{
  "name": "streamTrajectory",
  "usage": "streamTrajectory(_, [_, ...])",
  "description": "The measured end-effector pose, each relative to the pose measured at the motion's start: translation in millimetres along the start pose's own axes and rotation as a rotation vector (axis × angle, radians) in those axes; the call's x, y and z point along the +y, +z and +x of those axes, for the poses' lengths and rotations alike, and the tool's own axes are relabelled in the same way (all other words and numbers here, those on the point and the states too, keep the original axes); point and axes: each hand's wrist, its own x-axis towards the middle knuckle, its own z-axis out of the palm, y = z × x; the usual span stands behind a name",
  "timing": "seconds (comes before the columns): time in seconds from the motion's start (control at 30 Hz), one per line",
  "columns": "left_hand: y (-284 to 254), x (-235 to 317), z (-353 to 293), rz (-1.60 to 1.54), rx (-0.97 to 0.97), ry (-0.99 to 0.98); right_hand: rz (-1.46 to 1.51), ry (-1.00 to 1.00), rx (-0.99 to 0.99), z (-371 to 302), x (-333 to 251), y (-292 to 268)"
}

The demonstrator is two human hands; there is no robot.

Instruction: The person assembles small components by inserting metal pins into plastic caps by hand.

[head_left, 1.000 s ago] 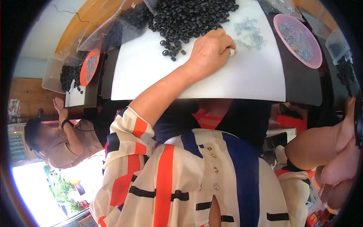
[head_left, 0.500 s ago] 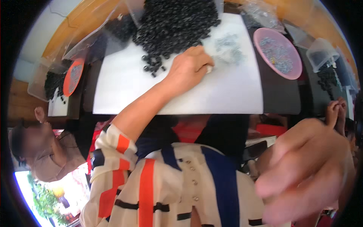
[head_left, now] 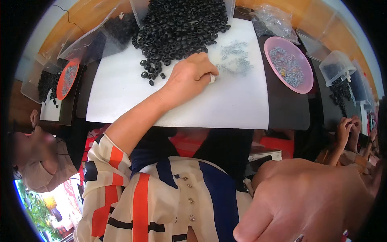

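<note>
My left hand [head_left: 191, 76] rests on a white sheet [head_left: 209, 107]. Its fingers are closed around a small white piece [head_left: 212, 78], mostly hidden in the grip. Just beyond lies a large heap of small black ring-like parts [head_left: 181, 28], with a few loose ones beside my wrist. To the right of my fingers, small silvery metal pieces [head_left: 238, 64] are scattered on the sheet. My right hand [head_left: 310, 197] looms close at the lower right, raised in front of my body. Its fingers are curled, and what they hold cannot be made out.
A pink oval tray [head_left: 309, 76] of silvery pieces stands at the right on the dark table [head_left: 286, 115]. Behind it lies a clear plastic bag [head_left: 274, 18]. Other people's hands [head_left: 348, 129] work at the far right. An orange tray [head_left: 60, 90] and another person are at the left.
My right hand has moved lower and slightly left, its back now showing more. The left hand keeps its closed grip on the sheet. The whole view has shifted a little.
</note>
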Motion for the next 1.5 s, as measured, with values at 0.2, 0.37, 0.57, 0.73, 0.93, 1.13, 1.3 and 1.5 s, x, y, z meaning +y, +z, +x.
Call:
streamTrajectory(0.2, [9,-15,-11,-0.131,0.031,0.102,-0.645,-0.062,-0.103,-6,280,-178])
streamTrajectory(0.37, [11,-16,-3,-0.119,0.011,0.151,-1.106,-0.054,-0.187,-18,302,-165])
streamTrajectory(0.57, [5,-13,-1,0.004,0.072,0.229,-1.539,-0.073,-0.120,9,400,-302])
streamTrajectory(0.73, [17,-9,3,0.065,0.069,0.260,-1.981,-0.057,-0.234,69,480,-374])
streamTrajectory(0.93, [10,-7,-11,0.086,0.050,0.241,-2.536,-0.201,-0.158,101,455,-404])
streamTrajectory(1.13, [14,-5,-1,0.144,0.013,0.266,-3.052,-0.515,-0.428,114,429,-429])
streamTrajectory(1.3, [13,-10,-4,0.111,0.022,0.227,-3.457,-0.631,-0.958,123,433,-445])
streamTrajectory(1.5, [15,-12,-4,0.086,0.056,0.221,-3.548,-0.561,-0.971,126,435,-450])
